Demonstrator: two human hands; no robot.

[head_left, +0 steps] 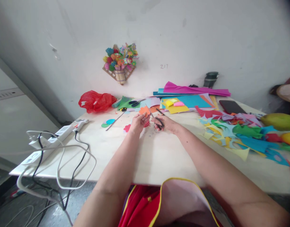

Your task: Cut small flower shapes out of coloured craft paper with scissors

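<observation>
Near the middle of the table, my left hand (139, 122) pinches an orange paper piece with a scalloped edge (144, 111). Just to its right, my right hand (165, 123) is closed around the dark handles of a pair of scissors (160, 123). The scissor blades point up and left, close to the orange paper. A red paper flower shape (127, 128) lies left of my left hand, and more red paper shows partly behind its fingers. Blue and green paper circles (110, 121) lie farther left beside a thin dark strip.
Colored paper sheets (194, 101), a second pair of scissors (134, 103) and a red plastic bag (96, 101) sit along the back. Paper scraps (250, 134), a phone (232, 107) and fruit (279, 121) are at right. A power strip (49, 145) with loose cables lies at left.
</observation>
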